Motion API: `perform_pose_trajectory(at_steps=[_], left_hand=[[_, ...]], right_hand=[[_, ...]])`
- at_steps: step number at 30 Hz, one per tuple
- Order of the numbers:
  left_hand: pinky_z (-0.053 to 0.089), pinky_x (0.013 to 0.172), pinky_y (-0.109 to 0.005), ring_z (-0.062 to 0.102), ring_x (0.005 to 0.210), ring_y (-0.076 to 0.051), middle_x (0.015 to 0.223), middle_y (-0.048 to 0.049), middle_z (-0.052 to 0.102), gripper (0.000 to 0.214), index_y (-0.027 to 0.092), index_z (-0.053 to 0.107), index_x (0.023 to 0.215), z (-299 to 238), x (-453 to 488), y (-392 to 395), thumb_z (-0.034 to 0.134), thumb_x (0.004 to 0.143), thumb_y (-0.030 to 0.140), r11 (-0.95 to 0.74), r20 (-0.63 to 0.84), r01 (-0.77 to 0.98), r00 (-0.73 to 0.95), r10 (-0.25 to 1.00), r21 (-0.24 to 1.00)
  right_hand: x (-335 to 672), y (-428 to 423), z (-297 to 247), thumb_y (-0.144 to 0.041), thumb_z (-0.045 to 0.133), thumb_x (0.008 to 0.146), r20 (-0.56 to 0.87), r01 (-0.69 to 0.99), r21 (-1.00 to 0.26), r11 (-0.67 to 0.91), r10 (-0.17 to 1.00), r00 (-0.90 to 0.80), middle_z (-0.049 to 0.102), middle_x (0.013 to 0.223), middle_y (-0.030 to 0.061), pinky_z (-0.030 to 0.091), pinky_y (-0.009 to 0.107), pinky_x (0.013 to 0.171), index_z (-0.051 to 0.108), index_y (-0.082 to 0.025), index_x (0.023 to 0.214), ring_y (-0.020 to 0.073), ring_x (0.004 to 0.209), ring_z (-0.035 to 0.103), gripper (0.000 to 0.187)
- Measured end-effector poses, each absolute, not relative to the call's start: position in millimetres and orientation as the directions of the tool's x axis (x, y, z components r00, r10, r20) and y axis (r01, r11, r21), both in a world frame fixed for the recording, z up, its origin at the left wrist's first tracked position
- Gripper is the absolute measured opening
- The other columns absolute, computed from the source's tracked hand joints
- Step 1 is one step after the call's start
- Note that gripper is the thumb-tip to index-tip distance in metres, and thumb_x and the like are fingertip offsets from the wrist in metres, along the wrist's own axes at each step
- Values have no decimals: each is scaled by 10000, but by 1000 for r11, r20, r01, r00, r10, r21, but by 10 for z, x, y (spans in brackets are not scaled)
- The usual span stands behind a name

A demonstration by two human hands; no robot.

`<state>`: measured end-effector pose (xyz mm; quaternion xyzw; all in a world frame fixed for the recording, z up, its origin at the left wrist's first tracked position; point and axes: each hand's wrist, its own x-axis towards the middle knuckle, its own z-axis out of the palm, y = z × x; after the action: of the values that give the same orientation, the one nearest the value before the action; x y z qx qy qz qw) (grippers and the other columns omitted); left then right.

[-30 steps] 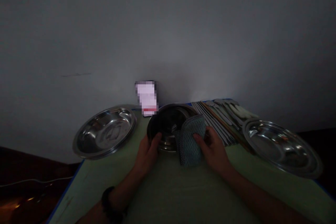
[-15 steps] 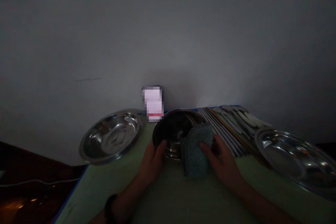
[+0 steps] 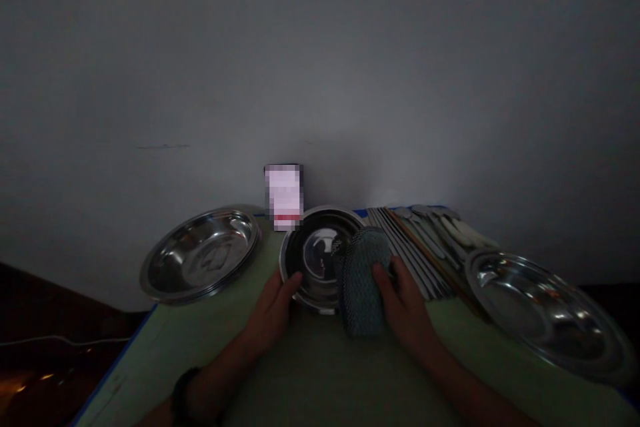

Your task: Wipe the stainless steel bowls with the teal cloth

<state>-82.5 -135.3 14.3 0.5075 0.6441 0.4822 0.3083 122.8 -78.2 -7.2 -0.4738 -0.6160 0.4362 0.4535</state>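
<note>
A round, shiny metal bowl [image 3: 313, 293] is tilted with its inside facing me, at the middle of the table. My left hand [image 3: 275, 303] grips its left rim, thumb on the inner side and fingers hidden behind. In my right hand [image 3: 403, 297] a blue-green patterned cloth [image 3: 364, 290] is pinched, thumb in front. The cloth covers the bowl's right side and hangs below the rim. Whether my right fingers also press the rim behind the cloth is hidden.
Stacked metal basins [image 3: 200, 253] stand at the left. Metal chopsticks [image 3: 407, 250], spoons [image 3: 425, 233] and a brown stick [image 3: 435, 263] lie at the right, near another metal basin [image 3: 545, 313]. A lit phone [image 3: 284, 197] leans against the wall. The table [image 3: 165, 353] is pale green.
The bowl has tipped further toward me, so its shiny bottom now shows. My right hand and the cloth remain at its right side. The whole view has shifted slightly.
</note>
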Motion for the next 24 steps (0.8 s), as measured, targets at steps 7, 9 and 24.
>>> perform_pose_trajectory(at_steps=[7, 9, 24], left_hand=[[463, 909, -446, 638, 959, -303, 961, -94, 716, 345, 184, 664, 891, 165, -819, -1346, 487, 778, 457, 190, -31, 367, -397, 917, 911], [477, 863, -437, 648, 896, -295, 883, -78, 717, 335, 186, 652, 855, 177, -810, -1336, 482, 775, 463, 225, -53, 380, -413, 909, 897], [430, 536, -320, 557, 508, -211, 512, 8, 571, 309, 231, 557, 695, 186, -737, -1314, 453, 797, 503, 252, -97, 362, -396, 913, 898]], right_hand=[[1226, -782, -70, -509, 482, 868, 132, 148, -976, 159, 975, -179, 639, 861, 42, 487, 285, 655, 506, -205, 935, 177, 755, 620, 312], [1221, -778, -62, -498, 485, 866, 138, 155, -974, 164, 976, -168, 648, 865, 48, 490, 292, 660, 513, -201, 928, 180, 760, 626, 304], [1160, -635, -81, -477, 478, 862, 208, 297, -925, 237, 970, -127, 629, 838, 48, 451, 329, 675, 498, -204, 901, 207, 768, 604, 276]])
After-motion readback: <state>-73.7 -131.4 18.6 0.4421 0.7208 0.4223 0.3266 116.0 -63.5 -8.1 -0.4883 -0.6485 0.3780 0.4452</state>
